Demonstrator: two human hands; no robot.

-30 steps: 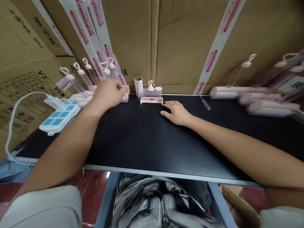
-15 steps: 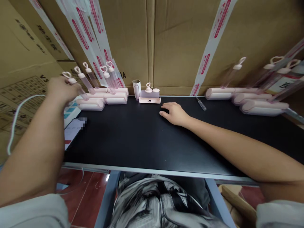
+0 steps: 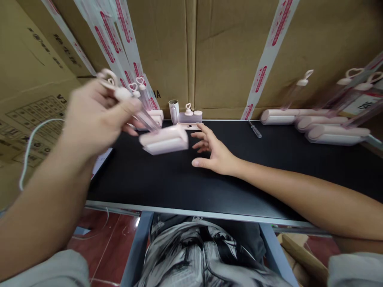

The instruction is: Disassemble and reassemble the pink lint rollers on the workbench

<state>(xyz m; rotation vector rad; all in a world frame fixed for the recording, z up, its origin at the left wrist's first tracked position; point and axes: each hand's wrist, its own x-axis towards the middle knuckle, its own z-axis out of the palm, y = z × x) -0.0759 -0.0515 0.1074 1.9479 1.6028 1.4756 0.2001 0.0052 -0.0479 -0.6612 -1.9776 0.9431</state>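
Note:
My left hand (image 3: 103, 109) grips a pink lint roller (image 3: 164, 139) by the top of its clear handle, just below a heart-shaped loop. The roller's covered head hangs tilted above the black tabletop, slightly blurred. To its right, my right hand (image 3: 214, 151) is open with fingers apart, touching nothing that I can see. Beyond that hand, at the back, lie lint roller parts: a pink open cover (image 3: 190, 126), a heart-loop cap (image 3: 188, 110) and a paper-core roll (image 3: 173, 109) with a clear tube by it. More lint rollers (image 3: 155, 115) stand behind my left hand, partly hidden.
Several assembled lint rollers (image 3: 335, 133) stand at the right. A small screwdriver (image 3: 255, 129) lies near the back edge. Tall cardboard (image 3: 227, 59) walls the back and left. A phone (image 3: 101, 161) is partly covered by my left arm, and a white cable (image 3: 28, 147) curves at the left.
My left hand has lifted a lint roller from the left group and carried it right, toward the middle. My right hand has risen off the tabletop, its fingers spreading.

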